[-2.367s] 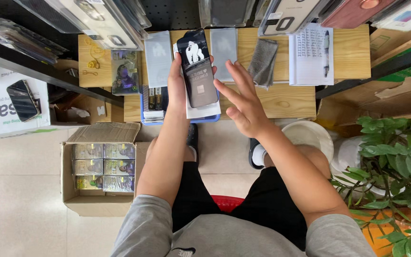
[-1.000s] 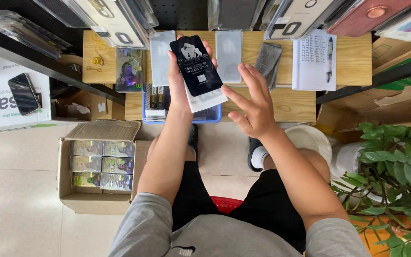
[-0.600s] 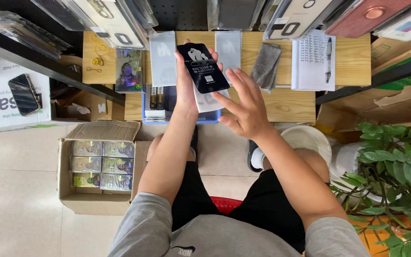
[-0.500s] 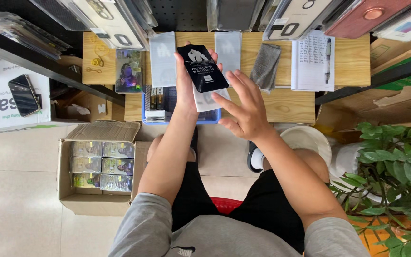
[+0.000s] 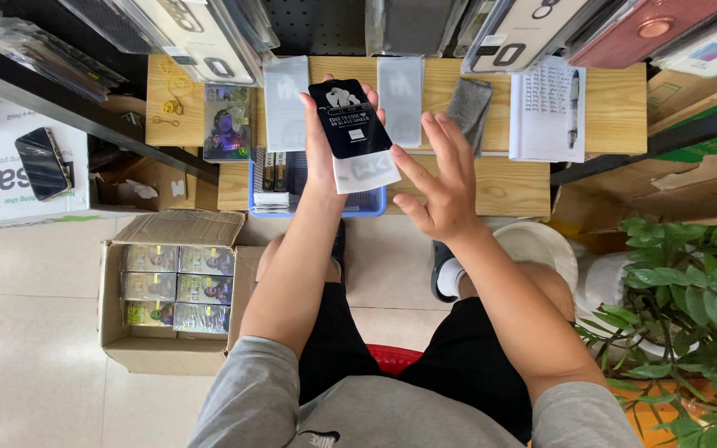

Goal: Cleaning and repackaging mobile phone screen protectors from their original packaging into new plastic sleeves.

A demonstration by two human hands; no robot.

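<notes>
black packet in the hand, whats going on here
A seated person holds a flat black packet up in the left hand, with a pale sleeve sticking out of its lower end. The right hand is open beside it, fingers spread, not touching it. Below sits a blue tray on a wooden bench.

Bare bench (image 5: 508, 187) rightward; blue tray (image 5: 375, 203) beneath hands.

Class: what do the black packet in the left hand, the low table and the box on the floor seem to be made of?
Black packet: probably glossy printed card in a frosted plastic sleeve. Low table: pale wood with visible grain. Box: brown corrugated cardboard, flaps open. The left hand grips the packet.
</notes>
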